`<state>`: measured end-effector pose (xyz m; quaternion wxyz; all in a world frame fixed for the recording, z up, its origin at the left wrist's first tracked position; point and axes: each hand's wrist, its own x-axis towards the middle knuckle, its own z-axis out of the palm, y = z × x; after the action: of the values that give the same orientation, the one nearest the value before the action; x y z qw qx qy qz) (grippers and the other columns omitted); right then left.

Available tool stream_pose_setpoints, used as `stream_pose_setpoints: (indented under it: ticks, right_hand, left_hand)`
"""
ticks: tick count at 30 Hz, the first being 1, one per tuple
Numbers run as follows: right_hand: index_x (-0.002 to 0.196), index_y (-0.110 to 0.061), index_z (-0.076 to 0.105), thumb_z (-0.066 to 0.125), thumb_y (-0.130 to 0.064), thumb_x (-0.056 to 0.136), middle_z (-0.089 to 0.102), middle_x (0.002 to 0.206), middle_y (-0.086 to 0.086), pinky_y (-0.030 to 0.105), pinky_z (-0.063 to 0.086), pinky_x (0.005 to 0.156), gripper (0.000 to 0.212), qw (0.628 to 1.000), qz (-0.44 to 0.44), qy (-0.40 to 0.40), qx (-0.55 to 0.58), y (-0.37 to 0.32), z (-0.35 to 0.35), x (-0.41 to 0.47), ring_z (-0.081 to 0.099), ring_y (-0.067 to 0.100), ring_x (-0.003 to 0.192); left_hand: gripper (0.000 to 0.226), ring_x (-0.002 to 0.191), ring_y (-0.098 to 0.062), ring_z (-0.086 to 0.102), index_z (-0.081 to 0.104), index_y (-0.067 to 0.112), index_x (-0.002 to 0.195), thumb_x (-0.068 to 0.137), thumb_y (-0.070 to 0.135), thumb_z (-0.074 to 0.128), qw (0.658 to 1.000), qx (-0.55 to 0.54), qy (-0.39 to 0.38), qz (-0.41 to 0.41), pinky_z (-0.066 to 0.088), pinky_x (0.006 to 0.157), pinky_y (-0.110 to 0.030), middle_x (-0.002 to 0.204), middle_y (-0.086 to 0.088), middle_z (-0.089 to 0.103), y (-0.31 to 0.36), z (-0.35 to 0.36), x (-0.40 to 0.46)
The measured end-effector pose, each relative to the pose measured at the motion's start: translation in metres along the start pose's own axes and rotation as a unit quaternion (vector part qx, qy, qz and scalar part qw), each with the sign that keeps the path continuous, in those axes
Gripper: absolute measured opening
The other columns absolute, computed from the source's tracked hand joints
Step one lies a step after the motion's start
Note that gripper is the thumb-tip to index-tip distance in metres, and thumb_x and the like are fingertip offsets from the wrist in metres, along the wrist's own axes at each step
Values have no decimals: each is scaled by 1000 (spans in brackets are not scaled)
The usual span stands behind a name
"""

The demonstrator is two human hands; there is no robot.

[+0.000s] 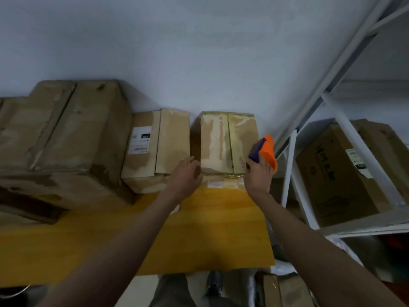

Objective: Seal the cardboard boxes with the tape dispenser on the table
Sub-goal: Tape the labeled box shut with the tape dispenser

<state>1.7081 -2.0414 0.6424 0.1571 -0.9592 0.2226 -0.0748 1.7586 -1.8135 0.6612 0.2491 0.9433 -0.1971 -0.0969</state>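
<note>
A small cardboard box (223, 142) with shiny tape on its top stands at the far right of the yellow table (199, 235). My right hand (259, 173) grips an orange and blue tape dispenser (265, 151) at the box's near right corner. My left hand (186, 176) reaches toward the box's near left corner with fingers relaxed; whether it touches the box is unclear. A second small box (157, 149) with a white label stands just left of it, one top flap slightly raised.
Large worn cardboard boxes (59, 138) fill the table's left side against the wall. A white metal shelf (332, 129) stands at the right, holding a printed carton (345, 173). More packages (276, 289) lie on the floor by my feet.
</note>
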Motion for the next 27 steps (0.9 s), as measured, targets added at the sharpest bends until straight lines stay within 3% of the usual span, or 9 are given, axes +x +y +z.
stream_pose_setpoints:
  ticks: [4,7,11,15,18,20,22,25,27]
  right_hand:
    - [132,-21,65,68,-8,88,58,123,13,48,42,99,47,993,-55,61,83,-37,-7,-28,53,33,111]
    - [127,-21,70,70,-19,90,63,115,10,43,47,93,36,981,-63,71,170,-70,-7,-40,54,27,106]
    - [119,-21,75,64,-17,98,64,120,8,28,50,93,25,953,-72,7,296,-110,1,-51,56,20,112]
    - [133,-17,63,64,-11,97,61,117,1,4,41,76,36,928,-42,-50,367,-143,3,-56,58,12,100]
    - [148,-21,44,66,-8,96,55,119,-16,12,51,76,58,896,0,-79,437,-152,3,-62,59,-4,97]
    - [153,-26,36,69,-12,94,57,127,-7,17,55,79,68,887,40,-87,452,-150,6,-67,61,2,107]
    - [154,-28,32,70,-15,94,60,119,-5,17,53,79,72,889,73,-90,442,-147,8,-73,61,5,106]
    - [148,-24,42,72,-15,92,59,114,-9,15,48,80,64,893,109,-87,428,-146,12,-75,59,2,104]
    - [141,-23,50,73,-15,91,61,117,-8,16,49,80,56,893,106,-89,429,-148,16,-75,60,7,108]
  left_hand:
    - [37,135,-26,43,58,12,133,98,24,58,998,19,41,-52,36,109,-38,143,-6,48,-50,-25,-34]
    - [42,134,-29,45,54,12,138,100,30,57,994,33,43,-92,42,105,-42,145,-7,47,-87,-47,-42]
    - [55,142,-31,34,36,11,151,102,30,53,989,32,3,-146,38,110,-43,158,-10,32,-125,-69,-27]
    - [25,131,-34,42,55,3,121,100,15,51,992,37,-51,-108,34,105,-41,134,-15,51,-137,-83,2]
    - [33,146,-36,20,47,11,127,98,27,48,989,55,-97,-102,24,116,-48,149,-16,36,-156,-73,14]
    - [50,150,-36,7,32,19,138,92,38,38,987,84,-107,-80,18,118,-54,158,-15,23,-176,-52,17]
    - [56,152,-39,-4,25,17,147,95,36,36,986,108,-112,-58,14,119,-59,163,-17,12,-187,-36,15]
    - [51,151,-44,-11,42,15,144,100,40,38,984,128,-124,-30,8,119,-65,165,-16,6,-189,-29,6]
    - [67,152,-41,-9,26,24,155,96,52,38,987,93,-115,-66,10,121,-60,167,-13,0,-183,-29,-3]
